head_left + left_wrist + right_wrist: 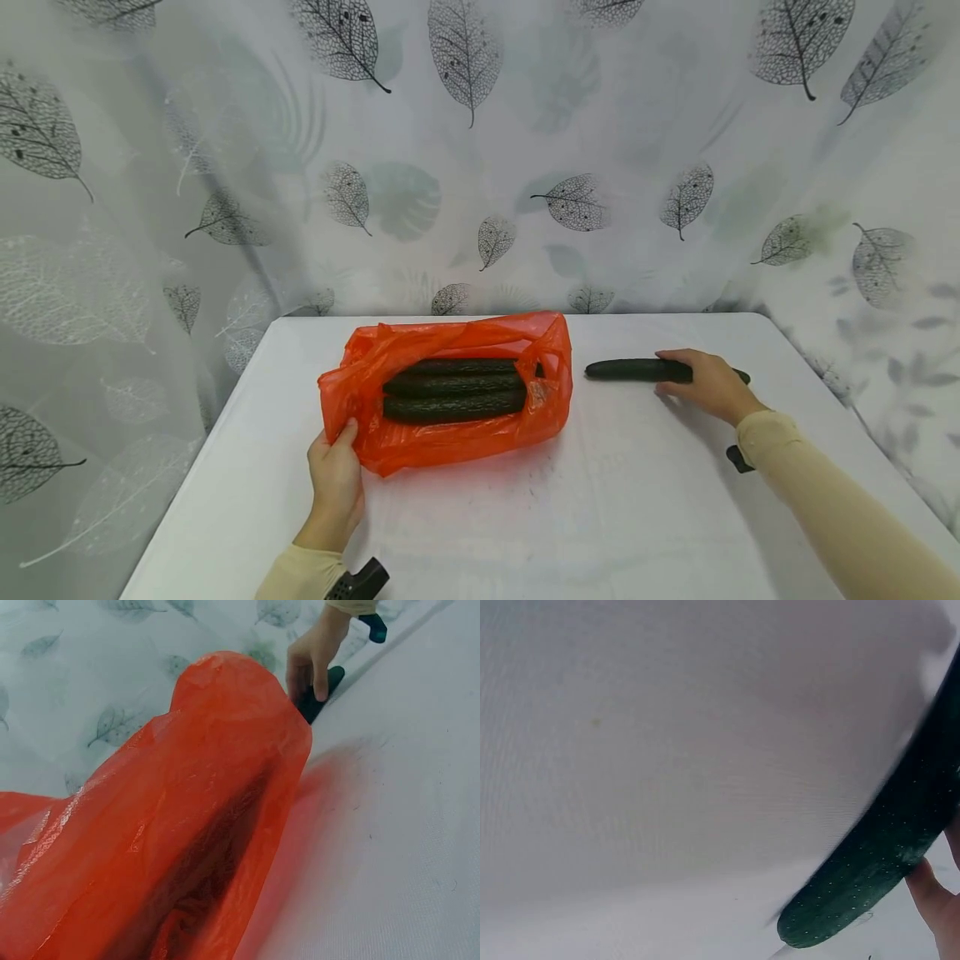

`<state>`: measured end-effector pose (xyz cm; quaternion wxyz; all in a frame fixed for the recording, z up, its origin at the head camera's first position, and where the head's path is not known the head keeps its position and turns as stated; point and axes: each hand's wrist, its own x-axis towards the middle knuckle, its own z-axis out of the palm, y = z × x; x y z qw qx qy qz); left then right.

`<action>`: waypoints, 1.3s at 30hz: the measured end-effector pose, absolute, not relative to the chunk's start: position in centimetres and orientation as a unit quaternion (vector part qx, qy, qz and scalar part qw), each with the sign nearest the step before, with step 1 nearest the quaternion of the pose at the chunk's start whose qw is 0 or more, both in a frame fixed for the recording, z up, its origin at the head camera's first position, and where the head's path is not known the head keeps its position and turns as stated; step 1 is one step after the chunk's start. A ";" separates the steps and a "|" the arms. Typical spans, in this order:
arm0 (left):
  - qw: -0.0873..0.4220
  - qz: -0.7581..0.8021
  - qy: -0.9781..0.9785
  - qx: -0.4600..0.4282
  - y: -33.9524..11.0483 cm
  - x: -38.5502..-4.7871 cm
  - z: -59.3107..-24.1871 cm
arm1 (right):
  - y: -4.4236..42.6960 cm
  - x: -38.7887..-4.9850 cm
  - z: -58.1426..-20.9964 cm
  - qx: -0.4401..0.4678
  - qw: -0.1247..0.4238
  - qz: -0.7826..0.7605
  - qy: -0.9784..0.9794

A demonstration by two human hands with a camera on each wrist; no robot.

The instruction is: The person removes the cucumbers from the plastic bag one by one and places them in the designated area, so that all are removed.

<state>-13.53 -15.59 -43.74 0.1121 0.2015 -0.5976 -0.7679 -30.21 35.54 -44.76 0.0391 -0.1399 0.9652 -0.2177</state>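
My left hand (335,479) grips the near left edge of a red plastic bag (457,446). Through the bag's wide mouth several dark green cucumbers (453,406) show, lying side by side. To the right of the bag, my right hand (705,383) holds a single cucumber (630,370) near its right end, thumb on the near side and fingers over the top. In the right wrist view that cucumber (862,874) runs along the right edge, with part of the hand (937,900) behind it. The bag (217,772) fills much of the left wrist view and hides the left hand there.
Everything lies on a white-covered table (570,517). A curtain (495,167) printed with leaves hangs behind the table's far edge and along both sides. Each wrist carries a small black device (360,579).
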 end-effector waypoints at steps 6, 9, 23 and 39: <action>0.114 -0.768 -0.597 0.203 -15.6 -13.6 -43.8 | 34.9 -29.9 -44.2 -0.133 0.019 -0.214 0.968; 0.114 -0.769 -0.595 0.204 -15.5 -13.7 -44.0 | 34.3 -29.8 -43.8 -0.128 0.005 -0.216 0.968; 0.107 -0.768 -0.599 0.199 -15.5 -13.5 -44.3 | 25.7 -28.6 -39.6 -0.150 -0.062 -0.273 0.948; 0.108 -0.769 -0.593 0.215 -15.0 -13.5 -44.4 | 12.7 -22.2 -36.1 -0.318 -0.104 -0.261 0.905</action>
